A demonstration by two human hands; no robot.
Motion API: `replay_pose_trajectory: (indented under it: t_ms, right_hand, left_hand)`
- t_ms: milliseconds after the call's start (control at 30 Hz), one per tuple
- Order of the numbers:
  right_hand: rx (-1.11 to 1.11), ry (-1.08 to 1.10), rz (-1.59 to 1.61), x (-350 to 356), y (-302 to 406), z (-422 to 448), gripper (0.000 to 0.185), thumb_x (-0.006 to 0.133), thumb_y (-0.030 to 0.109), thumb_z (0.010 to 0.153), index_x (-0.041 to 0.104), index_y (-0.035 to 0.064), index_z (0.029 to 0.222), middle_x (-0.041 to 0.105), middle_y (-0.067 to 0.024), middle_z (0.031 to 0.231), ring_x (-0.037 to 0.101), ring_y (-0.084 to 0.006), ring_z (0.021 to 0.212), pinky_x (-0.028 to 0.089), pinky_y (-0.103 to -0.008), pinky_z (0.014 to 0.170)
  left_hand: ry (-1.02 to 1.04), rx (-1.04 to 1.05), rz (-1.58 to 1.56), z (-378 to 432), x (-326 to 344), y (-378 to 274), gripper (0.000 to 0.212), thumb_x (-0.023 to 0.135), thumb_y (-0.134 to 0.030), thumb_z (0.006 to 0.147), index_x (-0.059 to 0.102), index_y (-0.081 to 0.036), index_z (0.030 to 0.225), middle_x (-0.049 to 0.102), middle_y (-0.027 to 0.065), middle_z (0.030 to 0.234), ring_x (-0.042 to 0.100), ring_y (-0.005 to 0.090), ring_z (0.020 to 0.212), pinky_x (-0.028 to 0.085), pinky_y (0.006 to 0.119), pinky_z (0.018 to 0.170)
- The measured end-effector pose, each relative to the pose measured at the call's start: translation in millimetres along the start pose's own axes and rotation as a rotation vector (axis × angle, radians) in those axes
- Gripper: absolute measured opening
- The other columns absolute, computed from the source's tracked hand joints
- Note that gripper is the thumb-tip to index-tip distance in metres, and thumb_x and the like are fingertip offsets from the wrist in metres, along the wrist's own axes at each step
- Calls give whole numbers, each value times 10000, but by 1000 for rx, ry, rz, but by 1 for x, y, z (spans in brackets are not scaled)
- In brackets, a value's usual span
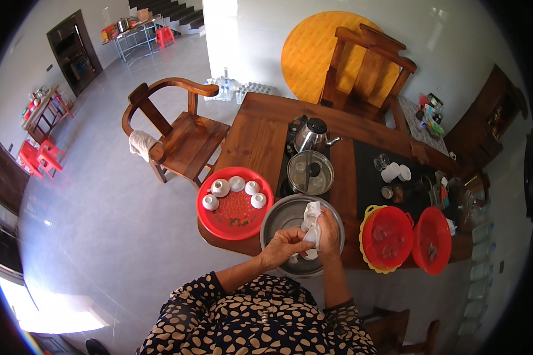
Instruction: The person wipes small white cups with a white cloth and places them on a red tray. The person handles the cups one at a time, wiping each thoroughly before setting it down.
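Observation:
Over a round metal basin (271, 222) at the table's near edge, my left hand (286, 246) pinches the lower part of a white cloth or tissue (312, 224). My right hand (329, 231) grips the same white item from the right side; a small clear thing, perhaps a glass cup, seems to be wrapped in it. More white pieces show in the basin beneath my hands. Left of the basin, a red round tray (231, 228) holds several upturned white cups (258, 200) and a small white pitcher (220, 187).
Behind the basin stand a glass-lidded pot (310, 174) and a steel kettle (316, 133). To the right are a red basin (387, 235) in a yellow basket (363, 226), another red basin (433, 239) and white cups (391, 172). A wooden armchair (182, 137) stands at the left.

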State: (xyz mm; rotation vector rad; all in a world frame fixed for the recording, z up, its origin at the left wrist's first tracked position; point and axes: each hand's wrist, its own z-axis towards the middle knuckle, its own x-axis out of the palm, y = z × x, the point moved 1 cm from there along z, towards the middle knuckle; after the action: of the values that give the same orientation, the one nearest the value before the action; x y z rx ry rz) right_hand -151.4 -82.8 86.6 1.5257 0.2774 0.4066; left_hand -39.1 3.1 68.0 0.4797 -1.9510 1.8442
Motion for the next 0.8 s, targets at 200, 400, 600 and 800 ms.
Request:
replay_pose_trajectory:
  t_ms: [200, 400, 600, 800]
  right_hand:
    - [192, 34, 416, -6, -15, 1, 272, 383, 197, 952, 515, 11, 1100, 561, -38, 864, 525, -96, 701, 430, -231, 623]
    - [118, 44, 400, 1, -14, -14, 378, 392, 217, 966, 386, 4, 1278, 553, -59, 1000, 549, -99, 816, 456, -221, 684]
    - [-65, 155, -138, -1, -8, -34, 545, 465, 168, 934, 241, -53, 1379, 436, -142, 1289, 435, -174, 1159, 330, -268, 975]
    - [-173, -55, -350, -6, 17, -38, 308, 591, 59, 825, 536, -31, 1115, 628, -130, 947, 607, -176, 884, 480, -297, 749]
  left_hand:
    - [17, -52, -159, 1, -2, 0, 114, 618, -126, 869, 606, -44, 948, 645, 49, 873, 606, 108, 740, 497, 231, 663]
    - [-61, 11, -476, 9, -10, 8, 82, 583, -101, 886, 587, -61, 957, 641, 60, 909, 618, 140, 820, 505, 259, 702]
    - [-178, 118, -466, 20, -10, 7, 22, 567, -69, 889, 568, -75, 910, 631, 31, 907, 595, 113, 826, 492, 260, 783]
    - [-205, 71, -174, 15, -12, 11, 48, 583, -75, 885, 580, -59, 929, 632, 27, 926, 586, 101, 847, 477, 247, 793]
